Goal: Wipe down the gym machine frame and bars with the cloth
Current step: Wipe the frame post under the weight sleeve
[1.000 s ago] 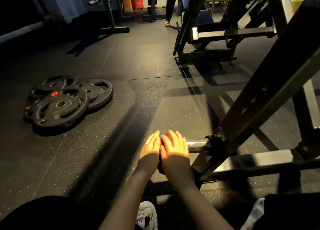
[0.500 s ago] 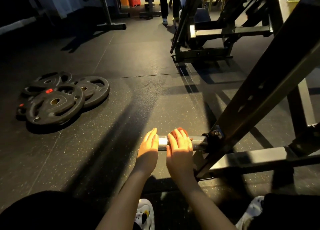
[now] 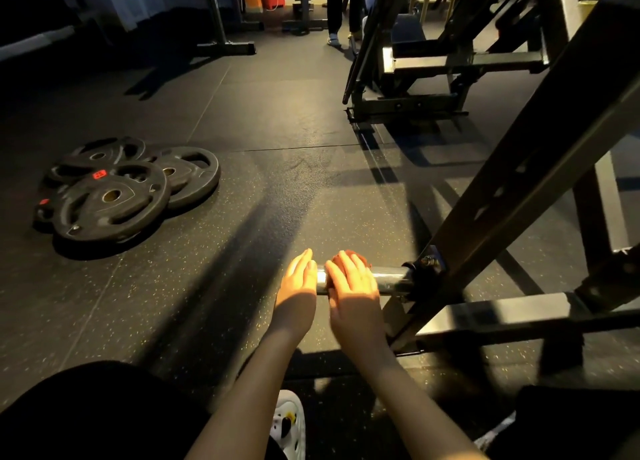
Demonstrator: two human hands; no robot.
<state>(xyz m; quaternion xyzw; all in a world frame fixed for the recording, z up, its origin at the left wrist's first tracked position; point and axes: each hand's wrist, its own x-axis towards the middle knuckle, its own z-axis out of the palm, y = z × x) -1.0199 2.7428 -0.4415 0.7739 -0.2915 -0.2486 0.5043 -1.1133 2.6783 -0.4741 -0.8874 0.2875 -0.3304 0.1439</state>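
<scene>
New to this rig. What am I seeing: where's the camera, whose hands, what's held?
There is one view: a camera on the person's head, looking down. No robot, just two bare hands. The right hand lies over a dark cloth, pressing it on a steel bar with straight fingers. The left hand rests at the bar's free end, holding nothing. The bar sticks out of a black machine frame on the right. At left, weight plates lie on the floor.

Cloth [image 3: 359,255] mostly under right hand [image 3: 354,288]
</scene>
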